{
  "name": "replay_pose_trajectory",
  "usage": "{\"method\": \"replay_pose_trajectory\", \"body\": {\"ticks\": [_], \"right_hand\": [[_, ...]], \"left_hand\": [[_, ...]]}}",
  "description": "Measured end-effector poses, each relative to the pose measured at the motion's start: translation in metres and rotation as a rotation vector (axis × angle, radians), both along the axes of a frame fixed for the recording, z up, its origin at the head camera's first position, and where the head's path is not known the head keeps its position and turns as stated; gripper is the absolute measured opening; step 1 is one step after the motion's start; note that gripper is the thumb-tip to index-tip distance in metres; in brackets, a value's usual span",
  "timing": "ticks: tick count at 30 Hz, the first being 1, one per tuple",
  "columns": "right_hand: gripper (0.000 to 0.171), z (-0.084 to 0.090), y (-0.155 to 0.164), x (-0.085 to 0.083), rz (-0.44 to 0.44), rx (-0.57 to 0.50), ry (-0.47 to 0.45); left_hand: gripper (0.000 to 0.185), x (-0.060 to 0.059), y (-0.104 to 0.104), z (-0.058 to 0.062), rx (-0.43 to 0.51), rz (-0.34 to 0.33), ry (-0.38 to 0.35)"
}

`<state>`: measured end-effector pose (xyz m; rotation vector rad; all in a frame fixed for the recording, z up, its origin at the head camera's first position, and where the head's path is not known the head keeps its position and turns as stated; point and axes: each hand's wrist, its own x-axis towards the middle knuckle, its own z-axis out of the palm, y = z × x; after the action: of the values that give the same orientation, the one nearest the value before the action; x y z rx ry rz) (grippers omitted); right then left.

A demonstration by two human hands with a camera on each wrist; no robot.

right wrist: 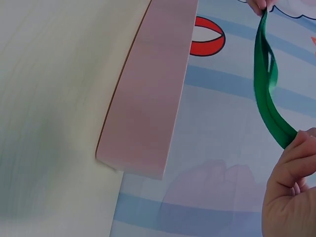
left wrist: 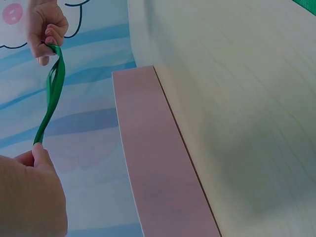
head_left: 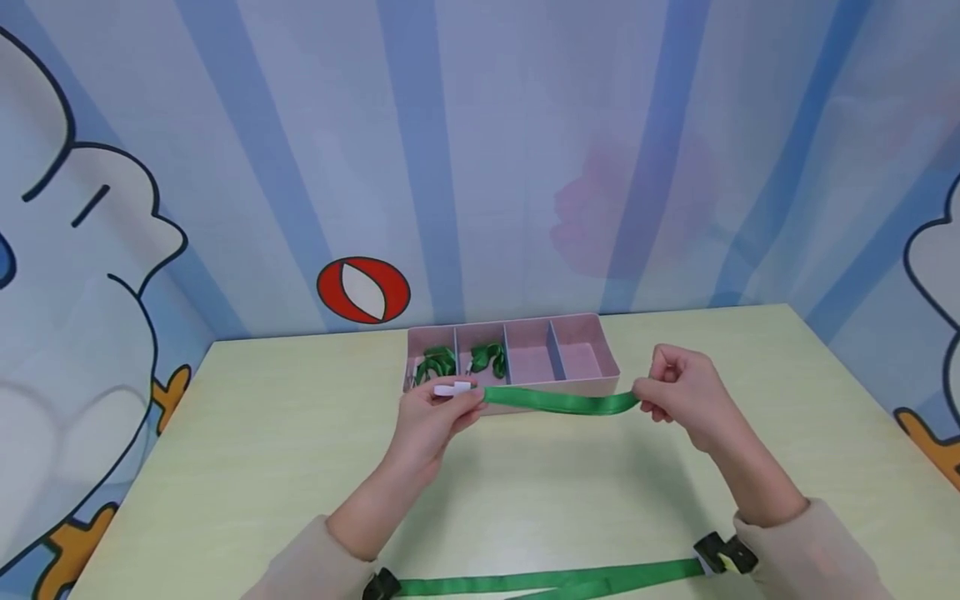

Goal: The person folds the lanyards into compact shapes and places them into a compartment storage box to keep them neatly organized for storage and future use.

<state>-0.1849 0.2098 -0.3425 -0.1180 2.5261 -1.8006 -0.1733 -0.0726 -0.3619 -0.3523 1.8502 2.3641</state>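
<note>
A green ribbon lanyard [head_left: 562, 402] is stretched between my two hands above the table, folded into a loop and sagging slightly. My left hand [head_left: 431, 425] pinches its left end, where a white plastic piece [head_left: 453, 389] sticks out by the fingers. At the other end, the thumb and fingers of my right hand [head_left: 686, 396] pinch the ribbon. Just behind is a pink divided box [head_left: 592, 387], partly hidden by the left hand and ribbon. Bundled green lanyards lie in its two left compartments, one bundle [head_left: 437, 362] leftmost and another bundle [head_left: 489, 359] beside it.
More green ribbon [head_left: 547, 580] lies along the table's near side, between my sleeves. A dark device [head_left: 723, 552] sits at the right cuff, another dark device [head_left: 381, 585] at the left. The pale table [head_left: 262, 450] meets a printed blue backdrop [head_left: 495, 167] behind the box.
</note>
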Motion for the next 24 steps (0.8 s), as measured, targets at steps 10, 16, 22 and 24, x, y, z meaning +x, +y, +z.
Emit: {"method": "replay_pose_trajectory", "body": {"ticks": [10, 16, 22, 24], "right_hand": [[0.023, 0.009, -0.013, 0.005, 0.046, -0.144, -0.046], [0.022, 0.011, -0.021, 0.01, 0.082, -0.209, -0.059], [0.021, 0.01, -0.03, 0.013, 0.123, -0.21, -0.055], [0.021, 0.009, -0.033, 0.014, 0.147, -0.204, -0.05]], "left_hand": [[0.03, 0.004, 0.011, 0.007, 0.044, -0.027, 0.008], [0.031, 0.01, 0.019, 0.011, 0.054, -0.076, 0.025], [0.033, 0.016, 0.028, 0.013, 0.082, -0.115, 0.041], [0.033, 0.019, 0.032, 0.013, 0.082, -0.129, 0.05]]}}
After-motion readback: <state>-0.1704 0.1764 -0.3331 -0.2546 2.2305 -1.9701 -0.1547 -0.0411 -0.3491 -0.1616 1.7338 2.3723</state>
